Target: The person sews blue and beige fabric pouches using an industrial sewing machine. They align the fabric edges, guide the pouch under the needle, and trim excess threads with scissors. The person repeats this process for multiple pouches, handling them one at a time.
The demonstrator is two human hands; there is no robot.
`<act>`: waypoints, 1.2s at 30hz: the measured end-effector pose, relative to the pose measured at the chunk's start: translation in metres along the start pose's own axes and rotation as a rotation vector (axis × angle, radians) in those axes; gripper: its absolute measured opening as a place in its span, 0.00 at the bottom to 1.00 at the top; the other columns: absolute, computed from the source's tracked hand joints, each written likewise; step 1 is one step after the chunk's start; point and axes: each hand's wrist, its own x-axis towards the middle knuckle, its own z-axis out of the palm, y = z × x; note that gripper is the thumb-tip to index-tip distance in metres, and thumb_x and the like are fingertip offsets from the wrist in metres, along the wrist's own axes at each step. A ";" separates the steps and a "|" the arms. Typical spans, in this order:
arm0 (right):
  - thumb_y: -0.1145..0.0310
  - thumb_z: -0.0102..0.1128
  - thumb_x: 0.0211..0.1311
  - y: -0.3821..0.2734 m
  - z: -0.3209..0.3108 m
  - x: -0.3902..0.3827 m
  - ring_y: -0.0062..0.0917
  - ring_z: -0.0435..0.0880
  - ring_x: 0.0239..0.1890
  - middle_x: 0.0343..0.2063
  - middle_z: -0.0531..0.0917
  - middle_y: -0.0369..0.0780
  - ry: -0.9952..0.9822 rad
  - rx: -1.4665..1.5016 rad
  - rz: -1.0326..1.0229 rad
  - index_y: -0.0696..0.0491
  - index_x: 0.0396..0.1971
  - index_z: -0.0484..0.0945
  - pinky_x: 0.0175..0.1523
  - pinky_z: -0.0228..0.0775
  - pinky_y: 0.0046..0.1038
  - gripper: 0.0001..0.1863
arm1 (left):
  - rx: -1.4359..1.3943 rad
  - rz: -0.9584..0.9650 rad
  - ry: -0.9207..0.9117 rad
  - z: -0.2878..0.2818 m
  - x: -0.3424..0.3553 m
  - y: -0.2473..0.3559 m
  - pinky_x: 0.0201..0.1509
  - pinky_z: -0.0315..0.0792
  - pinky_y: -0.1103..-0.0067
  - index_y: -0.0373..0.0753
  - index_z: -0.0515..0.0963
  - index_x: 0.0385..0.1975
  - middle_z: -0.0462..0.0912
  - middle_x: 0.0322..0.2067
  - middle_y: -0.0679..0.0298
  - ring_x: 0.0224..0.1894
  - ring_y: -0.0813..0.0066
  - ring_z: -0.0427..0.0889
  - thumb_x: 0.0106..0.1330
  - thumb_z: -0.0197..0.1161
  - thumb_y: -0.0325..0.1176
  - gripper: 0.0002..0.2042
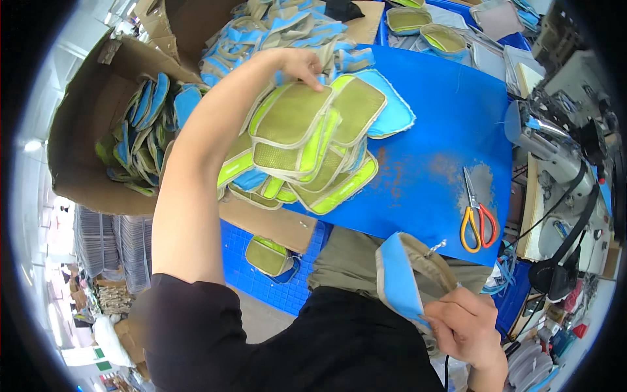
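My left hand reaches across to a heap of pouch pieces and pinches the upper edge of the top mesh panel, olive with lime-green trim and beige binding. More such mesh panels lie under and beside it, with a bright blue piece sticking out at the right. Low on the right, my right hand grips a curved blue and beige zipper strip over my lap. A metal zipper pull shows at its upper end.
Orange- and red-handled scissors lie on the blue table. Behind the panels rises a mound of blue and beige strips. A cardboard box of pieces stands left. At the right is a sewing machine. One pouch sits lower down on blue plastic.
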 end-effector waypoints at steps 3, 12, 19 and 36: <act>0.78 0.72 0.48 -0.004 -0.005 -0.014 0.25 0.81 0.22 0.25 0.79 0.33 0.007 0.010 0.051 0.50 0.35 0.87 0.25 0.72 0.28 0.12 | -0.046 0.043 -0.037 -0.009 0.007 -0.002 0.64 0.74 0.73 0.28 0.73 0.65 0.86 0.51 0.53 0.54 0.66 0.84 0.55 0.80 0.52 0.43; 0.77 0.71 0.51 -0.007 0.009 -0.019 0.24 0.81 0.23 0.25 0.78 0.32 0.043 0.064 0.010 0.48 0.36 0.86 0.24 0.70 0.28 0.12 | -0.224 0.063 -0.041 0.015 0.000 -0.037 0.61 0.75 0.75 0.30 0.77 0.62 0.87 0.51 0.57 0.53 0.72 0.84 0.57 0.81 0.46 0.37; 0.81 0.71 0.49 -0.014 0.001 -0.040 0.31 0.83 0.25 0.26 0.82 0.40 0.071 0.113 0.032 0.54 0.33 0.88 0.29 0.74 0.30 0.10 | -0.635 0.168 0.596 -0.047 -0.108 0.024 0.45 0.76 0.80 0.34 0.85 0.43 0.87 0.35 0.69 0.38 0.83 0.82 0.64 0.76 0.39 0.16; 0.75 0.72 0.54 -0.045 -0.024 0.003 0.31 0.84 0.38 0.40 0.84 0.39 0.258 -0.005 -0.320 0.49 0.35 0.86 0.40 0.75 0.31 0.08 | -1.466 0.872 0.433 0.064 -0.192 0.190 0.60 0.78 0.74 0.39 0.78 0.52 0.86 0.49 0.63 0.52 0.73 0.85 0.70 0.68 0.29 0.13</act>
